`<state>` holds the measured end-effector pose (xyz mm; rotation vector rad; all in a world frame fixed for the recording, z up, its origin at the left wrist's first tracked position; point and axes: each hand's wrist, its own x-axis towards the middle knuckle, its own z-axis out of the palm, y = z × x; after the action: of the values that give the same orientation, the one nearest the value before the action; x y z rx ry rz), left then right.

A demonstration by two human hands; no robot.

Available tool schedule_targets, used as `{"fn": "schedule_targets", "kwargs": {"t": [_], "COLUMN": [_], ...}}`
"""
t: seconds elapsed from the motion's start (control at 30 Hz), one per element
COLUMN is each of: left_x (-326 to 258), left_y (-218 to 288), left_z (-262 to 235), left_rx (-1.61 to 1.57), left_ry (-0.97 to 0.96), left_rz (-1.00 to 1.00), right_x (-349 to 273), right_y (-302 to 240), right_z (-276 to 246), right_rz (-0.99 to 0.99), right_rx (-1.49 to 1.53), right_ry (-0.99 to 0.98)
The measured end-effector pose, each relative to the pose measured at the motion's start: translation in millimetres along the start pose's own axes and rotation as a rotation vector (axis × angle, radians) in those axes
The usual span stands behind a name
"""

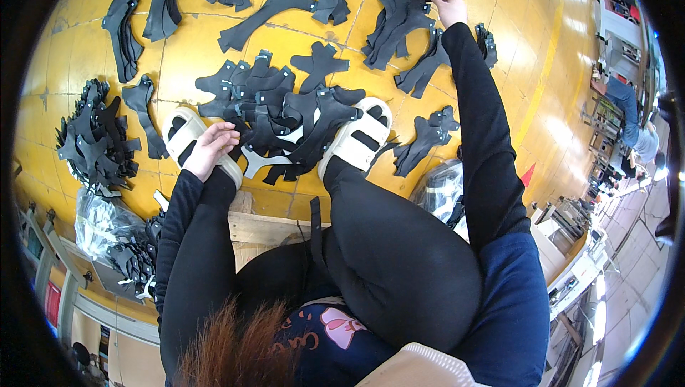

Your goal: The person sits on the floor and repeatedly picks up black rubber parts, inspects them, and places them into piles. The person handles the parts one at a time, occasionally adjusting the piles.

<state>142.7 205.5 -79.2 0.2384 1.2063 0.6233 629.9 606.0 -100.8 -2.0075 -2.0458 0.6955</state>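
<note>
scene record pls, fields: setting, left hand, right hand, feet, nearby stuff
setting: yellow floor strewn with black cut pieces, person seated on a wooden stool
left hand: resting at the edge of the central pile of black pieces, grip unclear
right hand: stretched far forward, touching a far stack of black pieces
feet: white sandals on either side of the central pile
nearby: clear plastic bag at left, fanned stack of black pieces above it

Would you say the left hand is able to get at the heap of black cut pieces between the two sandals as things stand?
Probably yes: the left hand already rests at the heap's left edge, beside the left sandal, and nothing lies between them.
</note>
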Motion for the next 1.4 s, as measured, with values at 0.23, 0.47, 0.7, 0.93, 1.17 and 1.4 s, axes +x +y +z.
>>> {"fn": "schedule_targets", "kwargs": {"t": [0.23,0.47,0.7,0.93,1.17,1.4], "left_x": [0.0,-0.3,0.5,0.5,0.2,1.2], "left_y": [-0.2,-1.0,-0.7,-2.5,0.5,0.4], "left_z": [-0.3,-1.4,0.1,-2.1,1.2,1.4], "left_rx": [-0.009,-0.019,-0.015,0.001,0.015,0.003], "left_ry": [-0.001,0.004,0.005,0.0,-0.004,-0.009], "left_rz": [0.002,-0.001,0.0,0.0,-0.001,0.005], "right_x": [-21.9,-52.7,-72.0,-133.5,-150.5,-132.3], "right_y": [-20.9,-30.5,-14.0,34.0,89.5,137.9], "right_z": [-30.6,-48.4,-78.0,-114.0,-66.7,-20.2], "right_rz": [-0.066,-0.055,0.059,0.064,0.487,0.523], "right_rx": [0.611,0.818,1.307,1.602,1.147,0.703], "right_ry": [-0.071,0.054,0.277,-0.188,-0.114,0.281]}}
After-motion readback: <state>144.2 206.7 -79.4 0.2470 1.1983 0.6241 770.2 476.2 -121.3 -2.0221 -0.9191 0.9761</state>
